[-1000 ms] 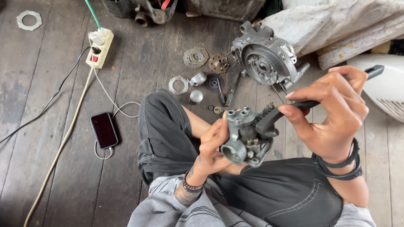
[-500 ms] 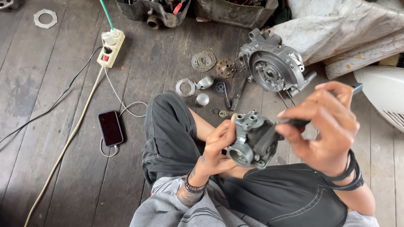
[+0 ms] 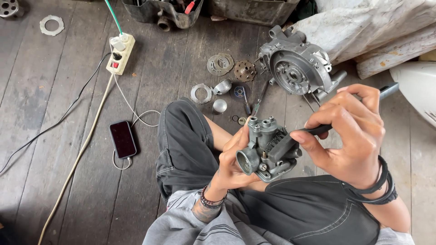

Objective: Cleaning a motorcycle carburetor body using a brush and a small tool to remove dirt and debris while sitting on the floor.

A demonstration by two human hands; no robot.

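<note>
grey metal carburettor [image 3: 268,147] with round open throat, upright above the lap, dark-handled tool [image 3: 318,129] against its body

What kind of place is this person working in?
Probably an informal home or backyard repair workshop. The person sits on a worn plank floor, holding a small metal carburettor-like part. An engine casing and loose discs and washers lie spread on the boards, beside a power strip.
</note>
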